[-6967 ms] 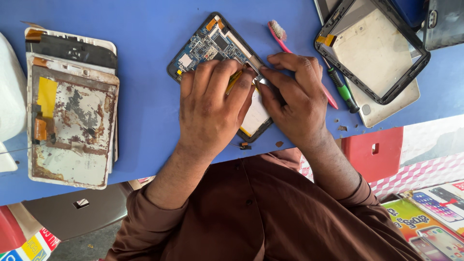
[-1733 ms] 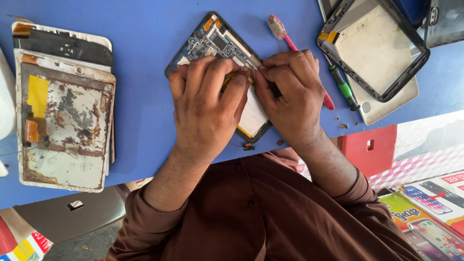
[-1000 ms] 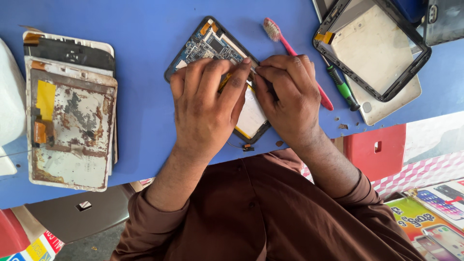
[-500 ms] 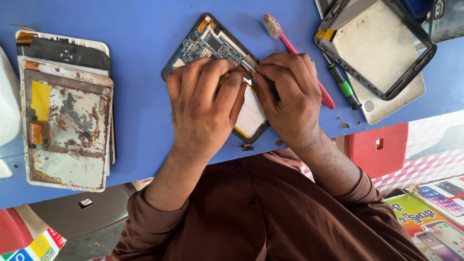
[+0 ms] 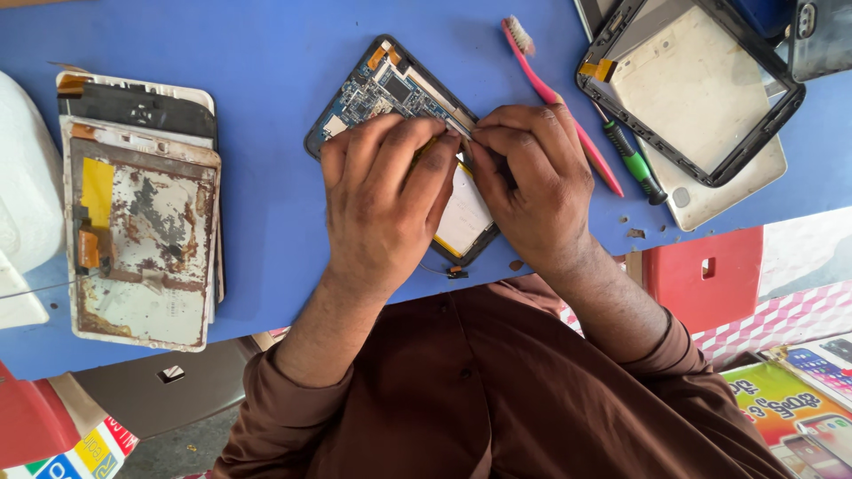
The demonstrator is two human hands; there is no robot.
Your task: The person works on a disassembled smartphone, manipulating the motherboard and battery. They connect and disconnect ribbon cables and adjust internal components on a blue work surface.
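Hands [image 5: 390, 208], two, on one opened tablet [image 5: 377, 89]

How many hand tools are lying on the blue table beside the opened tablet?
2: a pink toothbrush lies diagonally just beyond the right hand, and a green-handled screwdriver lies right of it, by the empty frame. Others may be hidden under the hands.

opened tablet [image 5: 390, 93] half hidden under hands, tool tip unseen
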